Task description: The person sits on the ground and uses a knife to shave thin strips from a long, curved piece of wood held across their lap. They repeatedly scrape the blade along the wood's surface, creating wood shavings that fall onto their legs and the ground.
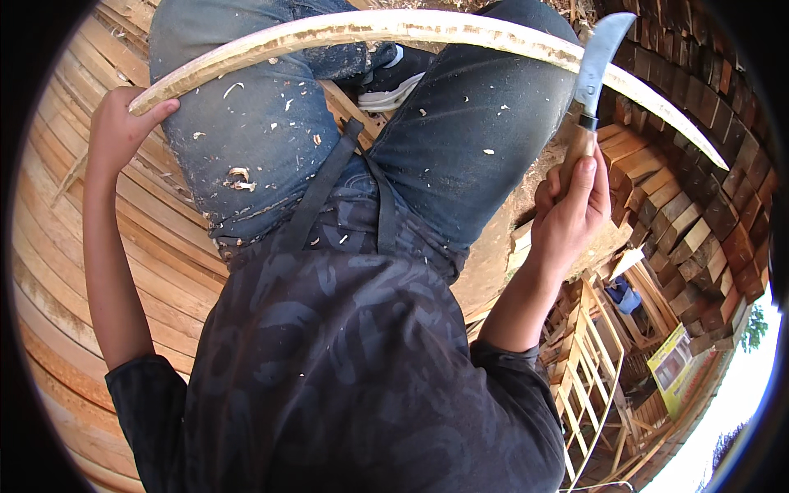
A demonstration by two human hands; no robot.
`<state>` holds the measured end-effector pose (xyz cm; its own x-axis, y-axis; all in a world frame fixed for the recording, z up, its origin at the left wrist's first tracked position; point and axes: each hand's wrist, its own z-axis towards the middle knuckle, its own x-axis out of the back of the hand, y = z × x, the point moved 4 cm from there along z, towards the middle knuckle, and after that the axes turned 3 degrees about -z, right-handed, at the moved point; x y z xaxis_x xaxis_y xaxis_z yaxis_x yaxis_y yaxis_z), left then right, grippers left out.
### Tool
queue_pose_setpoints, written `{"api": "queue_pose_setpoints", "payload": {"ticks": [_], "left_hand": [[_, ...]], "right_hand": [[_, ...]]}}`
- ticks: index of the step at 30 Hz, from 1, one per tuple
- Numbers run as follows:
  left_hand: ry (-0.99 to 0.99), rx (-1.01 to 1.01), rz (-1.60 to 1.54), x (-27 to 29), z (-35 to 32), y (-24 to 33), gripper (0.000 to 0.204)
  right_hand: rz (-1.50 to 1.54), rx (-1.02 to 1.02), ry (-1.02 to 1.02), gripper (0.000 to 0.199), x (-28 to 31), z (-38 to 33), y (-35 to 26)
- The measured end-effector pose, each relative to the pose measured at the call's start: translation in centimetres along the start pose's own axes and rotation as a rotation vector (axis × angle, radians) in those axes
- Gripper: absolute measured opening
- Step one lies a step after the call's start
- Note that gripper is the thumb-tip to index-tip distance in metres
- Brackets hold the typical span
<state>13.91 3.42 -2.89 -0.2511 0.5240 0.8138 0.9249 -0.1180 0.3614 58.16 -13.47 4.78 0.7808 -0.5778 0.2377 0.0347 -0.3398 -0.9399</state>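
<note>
A long pale wooden strip (370, 26), looking bowed in this wide view, lies across my thighs from left to right. Its left end is gripped by my left hand (123, 123), the thumb along the near side. My right hand (574, 191) is wrapped round the wooden handle of a knife (602, 62) with a broad, curved blade. That blade points up and away, crossing over the strip near its right part; whether it touches the wood I cannot tell. Beyond the blade the strip tapers to a point. Curled wood shavings (238, 177) cling to my jeans (263, 107).
Long planks (156, 222) lie side by side on my left. A stack of cut timber (690, 222) rises on the right, its ends facing me. Lower right are a wooden slatted frame (588, 353) and a yellow sign (674, 370). My shoe (394, 86) shows between my legs.
</note>
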Motion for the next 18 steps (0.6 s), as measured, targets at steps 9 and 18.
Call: {"api": "queue_pose_setpoints", "payload": {"ticks": [9, 18], "left_hand": [[-0.012, 0.006, 0.016, 0.0, 0.0, -0.2, 0.058], [-0.048, 0.036, 0.045, 0.0, 0.1, -0.3, 0.058]], "right_hand": [[0.169, -0.054, -0.057, 0.037, -0.5, 0.7, 0.7], [0.122, -0.033, 0.006, 0.029, -0.9, 1.1, 0.8]]}}
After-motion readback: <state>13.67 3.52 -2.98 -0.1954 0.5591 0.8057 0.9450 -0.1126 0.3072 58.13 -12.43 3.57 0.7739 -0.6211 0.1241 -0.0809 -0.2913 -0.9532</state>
